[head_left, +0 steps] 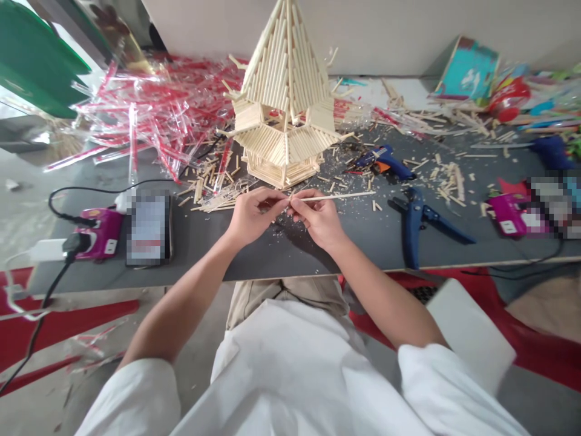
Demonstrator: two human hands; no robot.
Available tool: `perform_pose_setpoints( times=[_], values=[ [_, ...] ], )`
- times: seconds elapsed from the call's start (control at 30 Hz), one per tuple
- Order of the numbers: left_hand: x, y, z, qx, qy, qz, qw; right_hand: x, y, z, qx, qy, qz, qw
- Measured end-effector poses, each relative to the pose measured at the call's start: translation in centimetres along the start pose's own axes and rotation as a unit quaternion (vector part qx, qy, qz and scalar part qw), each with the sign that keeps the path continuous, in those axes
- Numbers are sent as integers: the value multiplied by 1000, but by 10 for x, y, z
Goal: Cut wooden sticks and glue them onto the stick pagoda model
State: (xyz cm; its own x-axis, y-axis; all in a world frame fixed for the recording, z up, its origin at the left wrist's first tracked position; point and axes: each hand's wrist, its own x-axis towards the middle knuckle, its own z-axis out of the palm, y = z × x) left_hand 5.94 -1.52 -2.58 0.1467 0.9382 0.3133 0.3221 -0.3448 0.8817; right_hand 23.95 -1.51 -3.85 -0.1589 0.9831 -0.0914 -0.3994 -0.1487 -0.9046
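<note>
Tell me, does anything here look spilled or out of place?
Yes: plastic wrappers sprawl across the back left of the table, some on the floor, and cut stick pieces are scattered around the pagoda model, like uncleared waste.

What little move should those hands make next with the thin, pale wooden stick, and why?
Perhaps ease the bare left hand slightly aside while the bare right hand holds the thin, pale wooden stick: the hands meet at one end and largely hide it, while the other end juts plainly past the right hand.
</note>
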Motion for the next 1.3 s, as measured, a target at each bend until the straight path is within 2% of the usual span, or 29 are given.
perform_pose_setpoints(
  times=[0.1,0.3,0.43,0.6,0.73,0.97,1.3],
  values=[
    [0,3,-2,32,-1,24,999,1,3,1,7,1,1,1000],
    [-1,3,0,53,5,25,998,5,7,0,15,-9,-1,1000],
    [-2,-2,4,-1,10,-15,1000,8,8,-1,17,-11,-16,1000],
    [0,-7,6,-96,-3,-87,992,10,6,0,32,12,17,999],
    [3,-6,4,-130,-17,-112,985,11,5,1,54,16,32,998],
    [4,-9,3,-142,-21,-103,984,10,4,1,54,20,43,997],
    [3,-12,3,-101,-22,-97,990,11,4,1,54,20,45,997]
  ],
)
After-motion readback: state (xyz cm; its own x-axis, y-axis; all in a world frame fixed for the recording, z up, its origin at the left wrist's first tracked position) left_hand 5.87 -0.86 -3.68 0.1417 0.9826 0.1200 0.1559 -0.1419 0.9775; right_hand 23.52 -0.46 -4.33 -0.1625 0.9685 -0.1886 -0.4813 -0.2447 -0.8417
